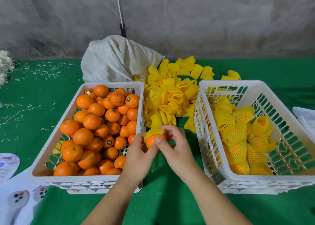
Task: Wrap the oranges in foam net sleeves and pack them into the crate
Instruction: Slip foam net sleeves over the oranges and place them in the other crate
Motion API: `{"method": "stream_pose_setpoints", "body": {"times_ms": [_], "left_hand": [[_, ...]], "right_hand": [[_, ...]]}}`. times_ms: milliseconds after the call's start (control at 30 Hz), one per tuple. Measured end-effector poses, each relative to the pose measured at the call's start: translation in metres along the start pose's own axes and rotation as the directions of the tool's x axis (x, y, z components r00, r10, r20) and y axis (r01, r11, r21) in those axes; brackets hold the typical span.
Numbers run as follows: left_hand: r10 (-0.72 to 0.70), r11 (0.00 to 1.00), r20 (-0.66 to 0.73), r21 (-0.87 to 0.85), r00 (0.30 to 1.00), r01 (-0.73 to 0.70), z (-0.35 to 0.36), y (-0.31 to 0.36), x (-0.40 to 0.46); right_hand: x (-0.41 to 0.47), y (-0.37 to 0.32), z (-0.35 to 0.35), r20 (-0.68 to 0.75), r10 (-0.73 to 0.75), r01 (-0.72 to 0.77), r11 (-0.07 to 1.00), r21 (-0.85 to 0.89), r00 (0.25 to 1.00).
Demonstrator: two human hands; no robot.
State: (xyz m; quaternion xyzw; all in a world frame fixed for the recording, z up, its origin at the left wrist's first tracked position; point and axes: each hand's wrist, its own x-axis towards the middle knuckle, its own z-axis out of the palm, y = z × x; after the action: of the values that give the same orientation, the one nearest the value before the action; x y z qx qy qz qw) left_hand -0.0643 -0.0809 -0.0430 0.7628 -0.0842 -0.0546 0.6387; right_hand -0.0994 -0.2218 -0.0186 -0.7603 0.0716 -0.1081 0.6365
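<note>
Between the two crates I hold one orange [152,141] over the green table. My left hand [139,155] grips it from the left and below. My right hand [175,144] pinches the yellow foam net sleeve [156,126] at the orange's top, where the sleeve covers only the upper edge of the fruit. The white crate on the left [51,149] is full of bare oranges [95,122]. The white crate on the right [289,105] holds several sleeved oranges [238,139].
A heap of loose yellow sleeves [170,91] lies behind and between the crates, beside a white woven sack [115,59]. Printed white sheets [15,197] lie at the front left. White scraps litter the green cloth [34,91] at left. A grey wall stands behind.
</note>
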Motion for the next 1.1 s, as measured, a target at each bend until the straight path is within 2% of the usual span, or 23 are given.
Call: {"method": "stream_pose_setpoints", "body": {"times_ms": [67, 133, 200, 233, 300, 367, 433, 500, 600, 667, 767, 900, 967, 1100], "left_hand": [[0.015, 1.0, 0.064, -0.003, 0.998, -0.015, 0.0, -0.001, -0.002], [0.02, 1.0, 0.1, 0.017, 0.995, -0.022, -0.001, -0.002, -0.002], [0.016, 0.999, 0.114, 0.036, 0.993, -0.02, -0.004, -0.003, -0.001], [0.015, 0.999, 0.122, 0.046, 0.992, -0.02, -0.004, -0.004, 0.0], [0.012, 0.997, 0.124, 0.078, 0.992, -0.021, -0.004, -0.005, 0.001], [0.001, 0.997, 0.091, 0.083, 0.996, -0.008, -0.004, -0.005, 0.002], [-0.007, 0.997, 0.059, 0.072, 0.998, 0.003, -0.004, -0.006, 0.003], [0.002, 0.997, 0.073, 0.073, 0.997, -0.008, -0.005, -0.006, 0.003], [0.02, 0.999, 0.044, 0.033, 0.999, -0.022, -0.002, -0.008, 0.001], [0.01, 0.998, -0.025, -0.055, 1.0, -0.012, 0.0, -0.008, 0.003], [-0.009, 0.993, -0.06, -0.116, 0.998, 0.002, 0.002, -0.008, 0.006], [-0.005, 0.992, -0.084, -0.129, 0.996, -0.006, 0.003, -0.011, 0.006], [0.026, 0.991, -0.029, -0.134, 0.999, -0.029, -0.001, -0.011, 0.005], [0.062, 0.982, 0.23, -0.187, 0.971, -0.019, -0.018, -0.006, 0.004]], "right_hand": [[0.006, -0.003, -0.002, 0.022, 0.167, -0.169, 0.974, 0.15, 0.986], [0.011, -0.001, -0.007, 0.048, 0.247, -0.251, 0.96, 0.122, 0.968], [0.014, 0.003, -0.011, -0.001, 0.239, -0.239, 0.97, 0.042, 0.971], [0.015, 0.006, -0.013, -0.057, 0.188, -0.19, 0.981, -0.027, 0.98], [0.015, 0.012, -0.019, -0.148, -0.04, 0.004, 0.972, -0.235, 0.988], [0.014, 0.018, -0.028, -0.045, -0.199, 0.165, 0.901, -0.402, 0.979], [0.011, 0.024, -0.033, 0.056, -0.214, 0.213, 0.841, -0.497, 0.975], [0.01, 0.029, -0.033, -0.006, -0.225, 0.185, 0.815, -0.549, 0.974], [0.009, 0.028, -0.027, -0.137, -0.104, 0.022, 0.867, -0.498, 0.985], [0.002, 0.026, -0.021, -0.154, -0.077, 0.011, 0.921, -0.39, 0.985], [-0.018, 0.013, -0.004, -0.208, -0.232, 0.17, 0.946, -0.277, 0.95], [-0.034, 0.004, 0.027, -0.128, -0.4, 0.361, 0.899, -0.249, 0.907], [-0.031, 0.005, 0.03, -0.113, -0.415, 0.376, 0.888, -0.263, 0.903], [-0.027, 0.009, 0.028, -0.084, -0.403, 0.378, 0.9, -0.218, 0.911]]}}
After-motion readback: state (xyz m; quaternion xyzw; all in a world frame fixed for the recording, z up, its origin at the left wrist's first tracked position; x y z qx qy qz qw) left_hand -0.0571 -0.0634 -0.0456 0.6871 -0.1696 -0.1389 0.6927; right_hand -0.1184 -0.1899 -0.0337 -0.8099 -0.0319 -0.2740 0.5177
